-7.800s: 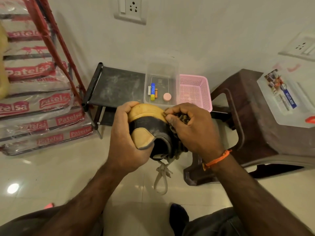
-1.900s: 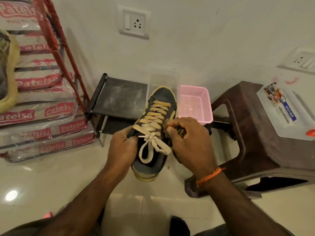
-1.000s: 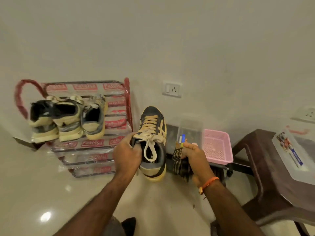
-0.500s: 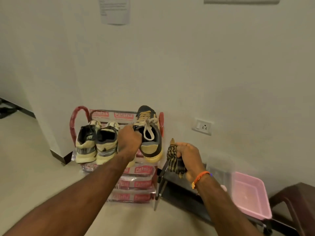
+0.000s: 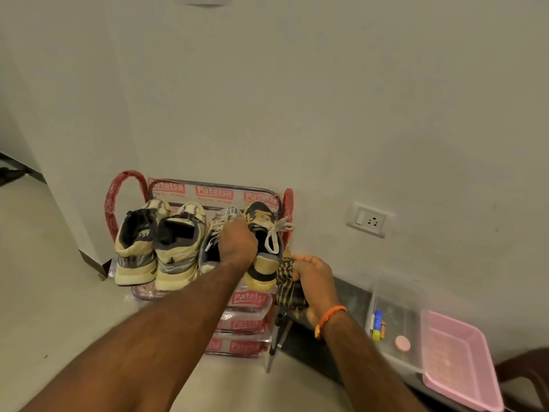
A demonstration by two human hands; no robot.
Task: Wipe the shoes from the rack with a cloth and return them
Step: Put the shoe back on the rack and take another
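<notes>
Black-and-tan shoe (image 5: 263,248) is gripped on the rack (image 5: 286,203) by the left hand (image 5: 237,245); the cloth (image 5: 288,285) is clenched in the right hand (image 5: 313,281).

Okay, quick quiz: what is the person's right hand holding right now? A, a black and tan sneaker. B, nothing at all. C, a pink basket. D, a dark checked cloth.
D: the right hand grips the dark checked cloth beside the shoe rack, while the left hand is on the black and tan sneaker.

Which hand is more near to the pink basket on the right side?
The right. The right hand, gripping the checked cloth, is apart from the pink basket, up and to its left. The left hand is farther left, at the shoes on the rack.
</notes>
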